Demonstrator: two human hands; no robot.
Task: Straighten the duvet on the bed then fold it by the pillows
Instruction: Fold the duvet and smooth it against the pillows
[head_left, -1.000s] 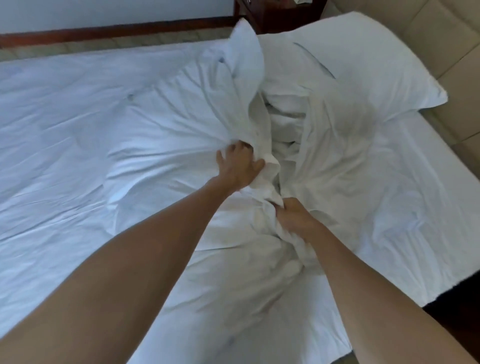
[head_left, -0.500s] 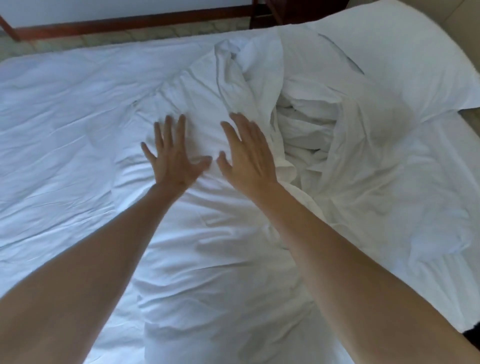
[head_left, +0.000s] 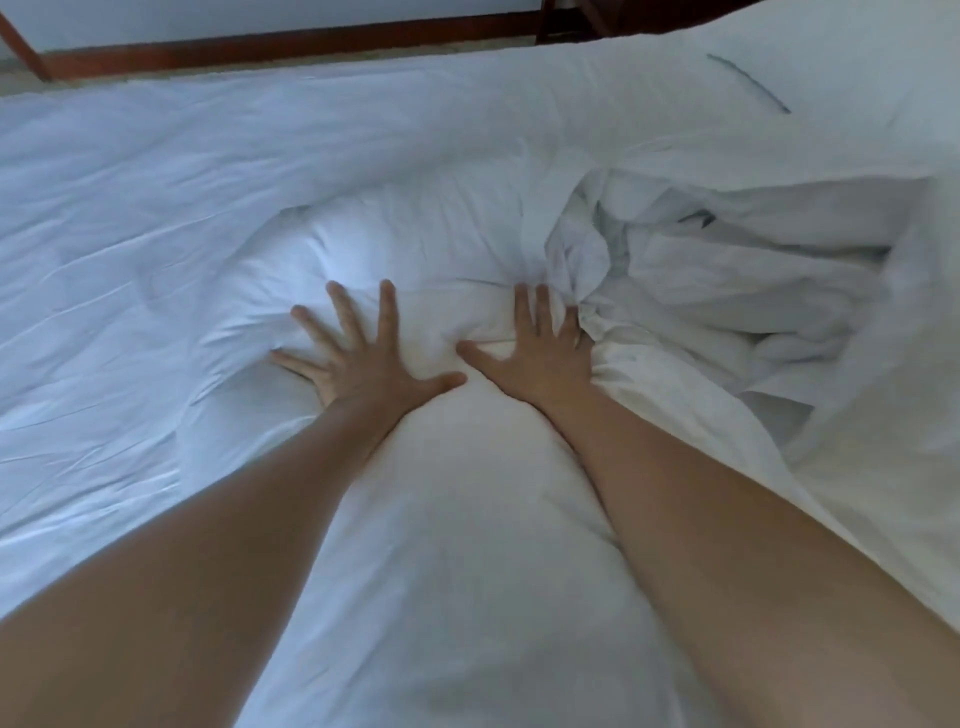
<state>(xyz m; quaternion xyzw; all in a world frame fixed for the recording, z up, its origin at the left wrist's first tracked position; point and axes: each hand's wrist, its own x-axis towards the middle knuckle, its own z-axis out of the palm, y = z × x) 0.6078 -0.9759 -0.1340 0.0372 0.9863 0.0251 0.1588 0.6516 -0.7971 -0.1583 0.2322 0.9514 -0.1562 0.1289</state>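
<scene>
A white duvet (head_left: 467, 519) lies bunched across the middle of the bed, smoother under my arms and crumpled into deep folds at the right (head_left: 701, 270). My left hand (head_left: 358, 358) presses flat on it with fingers spread wide. My right hand (head_left: 540, 353) lies flat beside it, fingers straight, their tips at the edge of the crumpled folds. A white pillow (head_left: 831, 62) lies at the far right corner, partly hidden by raised duvet cloth.
The white bed sheet (head_left: 130, 234) stretches wrinkled to the left and far side. A dark wooden skirting board (head_left: 291, 47) runs along the wall beyond the bed, with a dark wooden furniture piece (head_left: 576, 15) at the top.
Both hands let go of the gripped duvet folds, opened flat and pushed forward across the duvet. The raised fold has flattened under them and the view has moved closer.
</scene>
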